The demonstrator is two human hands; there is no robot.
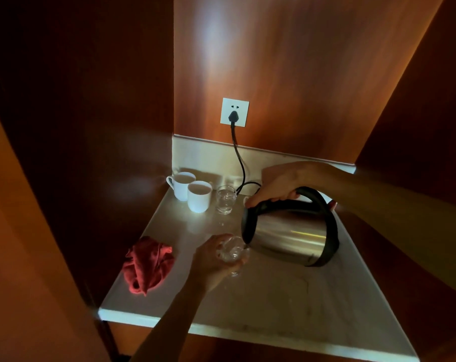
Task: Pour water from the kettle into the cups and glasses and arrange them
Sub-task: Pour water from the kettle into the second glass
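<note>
Steel kettle lay tipped at centre right, long axis sideways, spout touching glass rim lower centre. Right hand gripped handle; left hand wrapped glass on bench.

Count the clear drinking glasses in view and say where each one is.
2. One glass stands at the back of the counter, right of the two white cups. The other glass is held by the left hand under the kettle's spout. The kettle may hide more.

No legible txt, labels, brands or nos. anywhere in view.
</note>
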